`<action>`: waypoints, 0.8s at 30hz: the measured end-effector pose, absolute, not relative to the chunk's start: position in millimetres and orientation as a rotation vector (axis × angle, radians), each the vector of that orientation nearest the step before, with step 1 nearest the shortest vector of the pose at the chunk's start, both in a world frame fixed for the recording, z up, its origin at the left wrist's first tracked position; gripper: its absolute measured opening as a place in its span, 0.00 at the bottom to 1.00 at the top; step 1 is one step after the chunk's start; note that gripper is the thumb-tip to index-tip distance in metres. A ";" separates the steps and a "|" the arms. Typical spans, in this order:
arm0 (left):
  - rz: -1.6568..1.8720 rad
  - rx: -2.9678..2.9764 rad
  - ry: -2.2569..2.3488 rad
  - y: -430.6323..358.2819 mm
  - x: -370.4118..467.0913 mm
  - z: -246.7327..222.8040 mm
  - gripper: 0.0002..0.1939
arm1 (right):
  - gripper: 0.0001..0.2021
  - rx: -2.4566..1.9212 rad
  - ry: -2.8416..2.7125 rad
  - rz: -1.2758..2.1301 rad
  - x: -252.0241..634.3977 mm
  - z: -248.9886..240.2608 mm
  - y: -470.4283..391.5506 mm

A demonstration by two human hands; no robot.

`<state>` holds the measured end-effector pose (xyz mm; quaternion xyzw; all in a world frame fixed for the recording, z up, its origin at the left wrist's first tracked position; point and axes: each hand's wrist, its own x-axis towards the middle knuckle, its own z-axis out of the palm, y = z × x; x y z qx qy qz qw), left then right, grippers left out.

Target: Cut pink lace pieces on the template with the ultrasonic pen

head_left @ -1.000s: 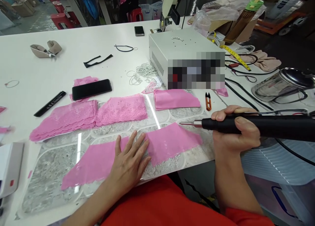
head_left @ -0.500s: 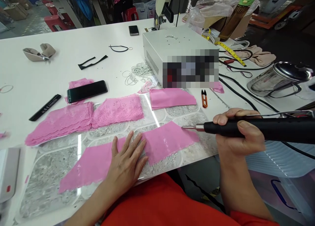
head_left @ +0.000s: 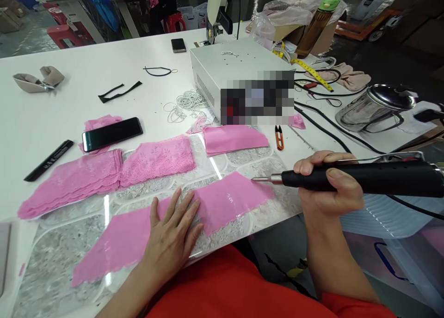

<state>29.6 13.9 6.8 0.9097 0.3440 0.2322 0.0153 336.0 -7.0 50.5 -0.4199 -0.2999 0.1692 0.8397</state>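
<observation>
My left hand lies flat with fingers spread on a pink fabric piece, covering its right end. The fingertips reach the left edge of a second pink fabric piece. Wrapped around a thick black corded hand tool is my right hand, with the thumb along its side. The tool's slim metal tip points left and meets the upper right part of the second piece. Behind these lie a stack of pink lace pieces, another pink lace stack and a folded plain pink stack.
A grey metal box stands at the back with cables to its right. Orange thread snips, a lidded glass jug, a phone and a black marker-like stick lie around. The table's front edge runs close to my body.
The view has shifted slightly, so the table things appear further left. Both hands keep their places on the fabric and tool, and the metal tip stays at the second piece's upper right.
</observation>
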 end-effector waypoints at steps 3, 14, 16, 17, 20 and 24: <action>0.718 2.836 1.060 14.6 29.2 7.4 0.20 | 0.08 -0.900 -0.612 0.337 342.5 52.5 -14.6; 0.735 2.714 1.109 11.3 30.9 6.9 0.19 | 0.06 -0.931 -0.678 0.361 348.7 52.4 -25.8; 0.745 2.706 1.105 11.2 31.1 6.8 0.19 | 0.06 -0.930 -0.691 0.364 347.8 52.0 -25.6; 0.755 2.717 1.097 11.4 31.1 6.7 0.19 | 0.05 -0.933 -0.694 0.365 347.4 52.1 -25.3; 0.779 2.753 1.075 12.7 31.0 6.6 0.18 | 0.05 -0.948 -0.679 0.361 347.2 53.3 -24.7; 0.774 2.776 1.064 14.2 30.6 6.7 0.18 | 0.07 -0.961 -0.634 0.316 351.2 55.5 -27.9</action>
